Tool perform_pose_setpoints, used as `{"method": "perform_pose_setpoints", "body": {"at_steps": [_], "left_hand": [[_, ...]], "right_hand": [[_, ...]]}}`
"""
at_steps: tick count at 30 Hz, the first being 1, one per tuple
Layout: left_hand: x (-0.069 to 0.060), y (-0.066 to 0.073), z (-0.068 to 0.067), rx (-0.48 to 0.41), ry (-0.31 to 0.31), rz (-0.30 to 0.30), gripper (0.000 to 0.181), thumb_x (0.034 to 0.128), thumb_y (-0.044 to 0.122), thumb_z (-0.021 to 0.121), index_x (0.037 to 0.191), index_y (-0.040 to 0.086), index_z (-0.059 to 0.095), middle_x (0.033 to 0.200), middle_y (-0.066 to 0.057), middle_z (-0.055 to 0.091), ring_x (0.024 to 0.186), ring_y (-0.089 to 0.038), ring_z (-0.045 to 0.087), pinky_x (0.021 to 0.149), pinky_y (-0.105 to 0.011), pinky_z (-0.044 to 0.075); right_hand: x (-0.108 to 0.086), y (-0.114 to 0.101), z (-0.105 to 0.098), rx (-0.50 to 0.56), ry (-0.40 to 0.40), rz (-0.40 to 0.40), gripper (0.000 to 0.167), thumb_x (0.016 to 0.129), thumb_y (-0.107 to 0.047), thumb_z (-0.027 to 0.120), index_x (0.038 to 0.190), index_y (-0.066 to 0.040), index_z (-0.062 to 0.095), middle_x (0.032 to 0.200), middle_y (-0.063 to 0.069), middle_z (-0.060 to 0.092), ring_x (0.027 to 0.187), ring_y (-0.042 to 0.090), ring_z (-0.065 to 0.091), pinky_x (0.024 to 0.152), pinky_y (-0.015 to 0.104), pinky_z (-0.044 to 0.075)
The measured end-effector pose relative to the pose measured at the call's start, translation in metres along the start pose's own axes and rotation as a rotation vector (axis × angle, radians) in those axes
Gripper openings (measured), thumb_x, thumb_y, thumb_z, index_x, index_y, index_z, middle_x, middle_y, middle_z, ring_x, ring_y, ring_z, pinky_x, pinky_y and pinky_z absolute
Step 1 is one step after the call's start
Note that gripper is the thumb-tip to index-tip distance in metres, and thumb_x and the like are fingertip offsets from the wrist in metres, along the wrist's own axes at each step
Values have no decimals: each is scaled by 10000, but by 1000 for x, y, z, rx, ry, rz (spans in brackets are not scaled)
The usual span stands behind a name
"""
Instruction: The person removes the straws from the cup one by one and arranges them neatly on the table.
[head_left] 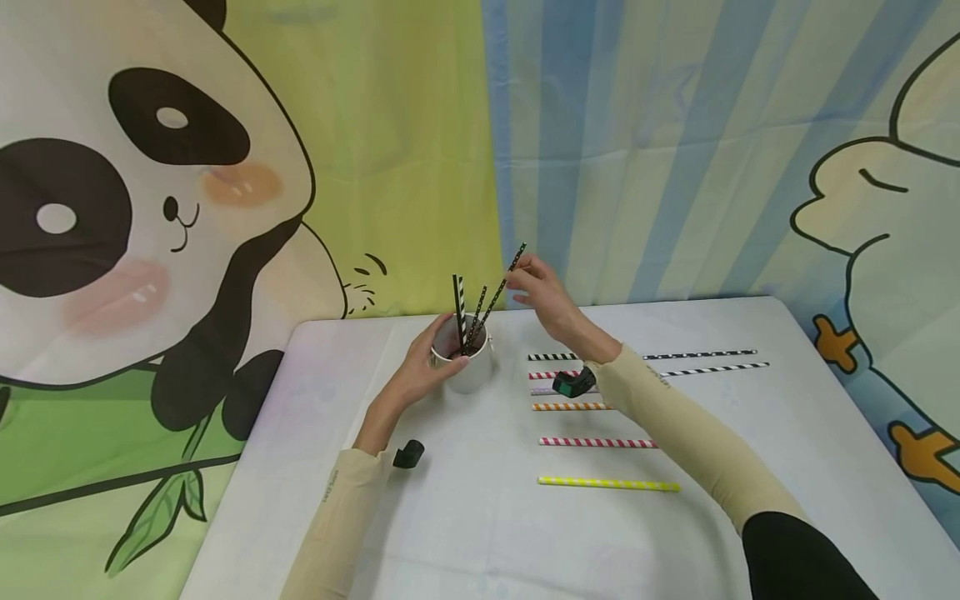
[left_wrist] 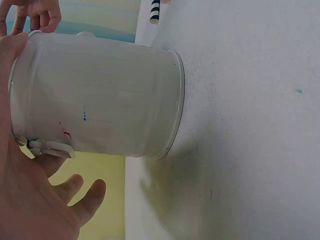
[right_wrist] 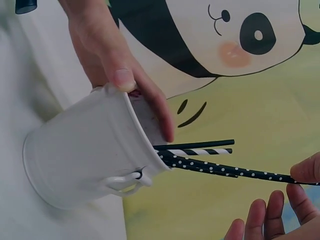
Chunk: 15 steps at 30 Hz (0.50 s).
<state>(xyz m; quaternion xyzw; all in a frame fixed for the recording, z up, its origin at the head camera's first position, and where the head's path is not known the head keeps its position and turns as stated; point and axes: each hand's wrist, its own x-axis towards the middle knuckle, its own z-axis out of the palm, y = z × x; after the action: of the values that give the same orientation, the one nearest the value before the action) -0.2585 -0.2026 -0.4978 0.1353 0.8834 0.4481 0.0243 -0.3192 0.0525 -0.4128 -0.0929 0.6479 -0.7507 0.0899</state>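
A small white metal bucket [head_left: 474,379] with side handles stands on the table. My left hand [head_left: 422,367] grips its rim, thumb at the near side and fingers around the far left. Between thumb and fingertip, my right hand [head_left: 551,300] pinches the upper end of a black straw with white dots [right_wrist: 260,174], which slants down into the bucket. Inside lean a plain black straw [right_wrist: 215,143], a black-and-white striped straw [right_wrist: 220,151] and another dotted straw [head_left: 479,302]. The bucket wall hides their lower ends.
To the right on the white table [head_left: 465,517] lie several straws in a loose column, among them a yellow one [head_left: 607,483], a pink-striped one [head_left: 592,442] and an orange-striped one [head_left: 570,407]. Black-and-white straws [head_left: 716,369] lie farther right. A printed curtain [head_left: 405,167] hangs behind.
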Motion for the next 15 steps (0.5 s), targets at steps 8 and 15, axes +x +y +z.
{"method": "perform_pose_setpoints", "body": {"at_steps": [8,15], "left_hand": [[0,0,0,-2,-6,-9,879,898,491,705,1605,293,221,1651,-37,254,1528,-314,212,1188,-642,211],[-1,0,0,-1,-8,-10,863,902,484,701,1599,339,214,1653,-35,250,1531,-307,208,1193,-632,207]], "right_hand": [[-2,-10,-9,-3,11,-10,129,998,-164,567,916,-154,467,1090,11,557,1166,299,540,1140,548,362],[-8,-18,-19,-11,5,-17,138,1007,-177,571,913,-156,472,1088,-11,555,1179,290,536,1140,536,359]]}}
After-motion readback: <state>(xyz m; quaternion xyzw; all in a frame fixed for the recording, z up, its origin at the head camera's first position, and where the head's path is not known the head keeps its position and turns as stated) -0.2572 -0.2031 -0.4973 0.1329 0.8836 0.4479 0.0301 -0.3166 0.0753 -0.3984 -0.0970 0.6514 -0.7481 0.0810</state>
